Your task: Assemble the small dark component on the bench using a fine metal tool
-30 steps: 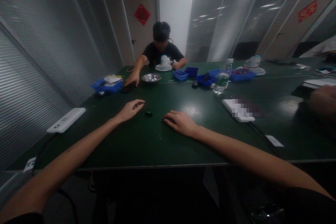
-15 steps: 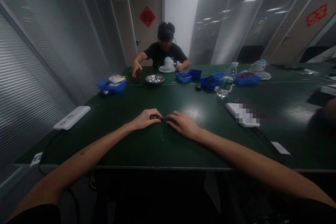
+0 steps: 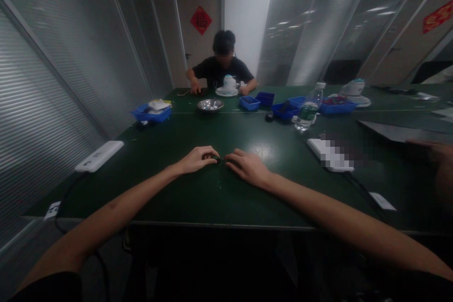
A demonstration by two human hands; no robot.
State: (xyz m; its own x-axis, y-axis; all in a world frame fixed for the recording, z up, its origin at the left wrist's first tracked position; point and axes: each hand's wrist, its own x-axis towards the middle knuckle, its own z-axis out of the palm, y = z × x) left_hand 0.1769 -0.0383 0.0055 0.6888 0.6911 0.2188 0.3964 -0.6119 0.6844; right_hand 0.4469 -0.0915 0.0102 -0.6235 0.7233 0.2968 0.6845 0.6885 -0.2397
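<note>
My left hand (image 3: 198, 160) is closed around a small dark piece with a hint of green (image 3: 214, 157), pinched between thumb and fingers just above the green tabletop (image 3: 219, 203). A thin end of that piece points right, toward my other hand. My right hand (image 3: 247, 166) lies low over the table, its fingers bent and close together. Its fingertips come right up to the thin end. Whether they grip it or something tiny is hidden. The small piece is too dark and blurred to name.
White power banks (image 3: 99, 156) lie left and right (image 3: 331, 155). Farther back stand a metal bowl (image 3: 210, 105), blue trays (image 3: 151, 113), a water bottle (image 3: 308, 111) and a white fan-like device (image 3: 227, 87) before a seated person (image 3: 223, 68). Another person's hand (image 3: 433, 148) touches a grey flat panel (image 3: 392, 131).
My hands keep nearly the same pose. Across the table, the other person's raised hand has come down to the tabletop. A grey flat panel with a hand on it has appeared at right.
</note>
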